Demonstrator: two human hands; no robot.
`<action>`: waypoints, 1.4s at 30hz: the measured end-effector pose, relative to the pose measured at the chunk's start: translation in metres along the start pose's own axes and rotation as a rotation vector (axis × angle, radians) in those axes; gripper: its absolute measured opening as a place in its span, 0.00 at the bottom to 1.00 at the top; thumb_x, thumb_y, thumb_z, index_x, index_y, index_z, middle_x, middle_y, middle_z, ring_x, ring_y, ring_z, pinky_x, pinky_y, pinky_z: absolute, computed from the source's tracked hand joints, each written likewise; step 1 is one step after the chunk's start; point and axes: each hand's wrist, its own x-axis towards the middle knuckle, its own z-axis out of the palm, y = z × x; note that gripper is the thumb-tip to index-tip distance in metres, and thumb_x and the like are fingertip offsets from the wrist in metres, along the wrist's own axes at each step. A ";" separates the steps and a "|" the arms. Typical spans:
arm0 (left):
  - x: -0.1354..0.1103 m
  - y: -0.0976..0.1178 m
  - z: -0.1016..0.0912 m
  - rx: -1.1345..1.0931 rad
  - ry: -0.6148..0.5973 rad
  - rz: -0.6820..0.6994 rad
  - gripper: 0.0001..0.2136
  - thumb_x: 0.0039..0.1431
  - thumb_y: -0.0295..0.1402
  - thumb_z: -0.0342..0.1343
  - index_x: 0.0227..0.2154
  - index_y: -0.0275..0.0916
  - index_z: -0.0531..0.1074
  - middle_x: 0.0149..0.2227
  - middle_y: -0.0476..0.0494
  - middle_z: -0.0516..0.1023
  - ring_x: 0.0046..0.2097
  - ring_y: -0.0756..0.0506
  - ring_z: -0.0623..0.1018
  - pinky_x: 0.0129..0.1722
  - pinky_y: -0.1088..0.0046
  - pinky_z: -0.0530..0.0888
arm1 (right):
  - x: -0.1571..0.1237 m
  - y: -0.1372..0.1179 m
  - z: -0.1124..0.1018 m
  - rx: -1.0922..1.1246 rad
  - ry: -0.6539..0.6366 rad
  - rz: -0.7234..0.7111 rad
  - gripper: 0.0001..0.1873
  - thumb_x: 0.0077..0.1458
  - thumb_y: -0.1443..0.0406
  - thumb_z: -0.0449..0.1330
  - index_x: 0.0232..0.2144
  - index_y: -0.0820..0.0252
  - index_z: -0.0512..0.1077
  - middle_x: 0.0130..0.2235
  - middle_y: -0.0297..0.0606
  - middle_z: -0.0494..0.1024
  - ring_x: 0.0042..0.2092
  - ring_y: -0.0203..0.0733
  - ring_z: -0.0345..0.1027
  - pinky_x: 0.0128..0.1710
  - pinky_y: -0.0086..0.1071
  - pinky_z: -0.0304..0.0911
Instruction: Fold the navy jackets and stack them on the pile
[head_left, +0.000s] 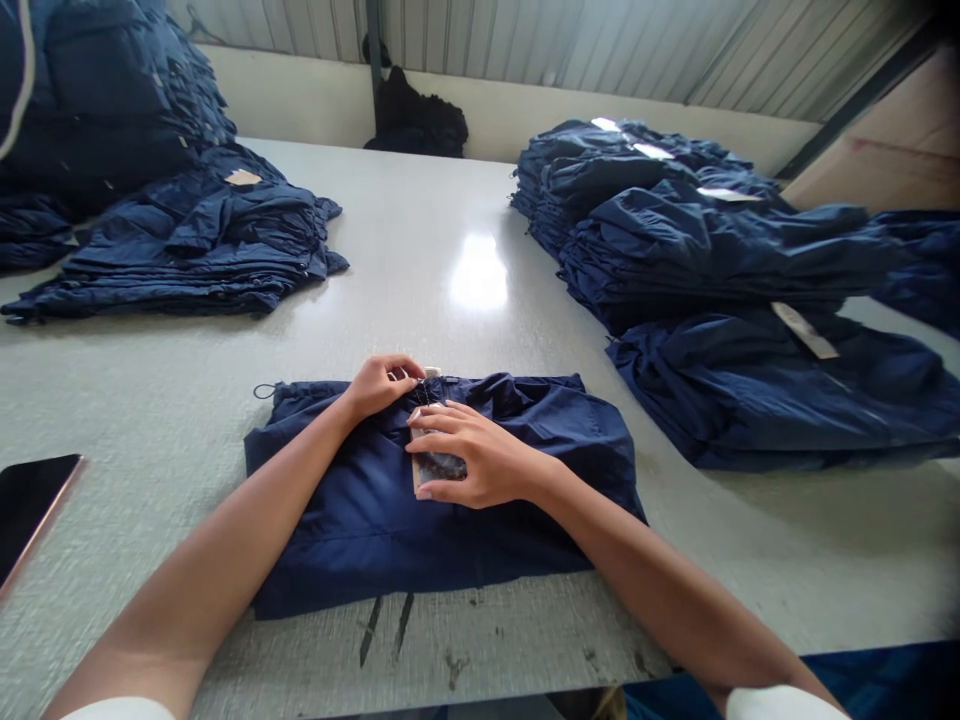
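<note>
A folded navy garment [337,530] lies flat on the table in front of me, a thin cord loop [264,391] sticking out at its upper left corner. At the middle of its top edge, my left hand [384,384] has thumb and fingers pinched together beside a thin string [429,392]; what lies between the fingertips is hidden. My right hand [480,455] is over a hang tag [441,467] with a dark face and pale edge. Its fingers and thumb grip the tag from above and below against the cloth.
Stacks of folded navy garments stand at the right [720,250] and the left [195,235], some with paper tags. A phone [34,510] lies at the left table edge. A dark cloth heap [416,115] sits beyond the table [390,220]. A cardboard box [885,150] is at far right.
</note>
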 end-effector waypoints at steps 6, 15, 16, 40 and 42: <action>-0.002 0.000 0.001 0.010 0.015 0.017 0.09 0.54 0.34 0.61 0.35 0.39 0.82 0.33 0.46 0.83 0.30 0.49 0.74 0.33 0.73 0.72 | 0.000 0.001 0.003 0.008 0.107 0.031 0.35 0.52 0.50 0.75 0.58 0.55 0.75 0.64 0.50 0.73 0.67 0.57 0.65 0.67 0.52 0.60; -0.002 0.000 0.000 0.013 -0.014 0.020 0.08 0.53 0.35 0.60 0.33 0.39 0.83 0.31 0.46 0.82 0.30 0.49 0.74 0.35 0.71 0.72 | 0.000 0.007 -0.003 0.117 0.011 0.050 0.34 0.55 0.50 0.73 0.61 0.52 0.73 0.61 0.46 0.77 0.63 0.56 0.71 0.65 0.48 0.63; -0.002 0.000 0.000 0.013 -0.015 0.020 0.08 0.53 0.35 0.60 0.33 0.39 0.83 0.31 0.46 0.82 0.30 0.48 0.74 0.35 0.71 0.73 | -0.001 0.009 -0.004 0.131 0.004 0.057 0.36 0.53 0.50 0.74 0.61 0.51 0.73 0.61 0.46 0.77 0.63 0.56 0.70 0.65 0.48 0.62; -0.001 -0.002 0.000 0.031 -0.028 0.009 0.08 0.53 0.35 0.61 0.33 0.39 0.83 0.32 0.45 0.82 0.31 0.48 0.75 0.37 0.70 0.74 | 0.002 0.024 0.007 0.340 -0.085 0.162 0.38 0.47 0.61 0.77 0.61 0.50 0.74 0.69 0.45 0.67 0.70 0.56 0.59 0.71 0.52 0.54; -0.001 -0.002 0.000 0.033 -0.027 0.010 0.08 0.53 0.35 0.61 0.33 0.39 0.83 0.32 0.45 0.82 0.32 0.48 0.75 0.37 0.70 0.74 | 0.002 0.024 0.007 0.353 -0.096 0.184 0.36 0.48 0.61 0.76 0.60 0.50 0.74 0.69 0.45 0.67 0.71 0.56 0.58 0.71 0.54 0.53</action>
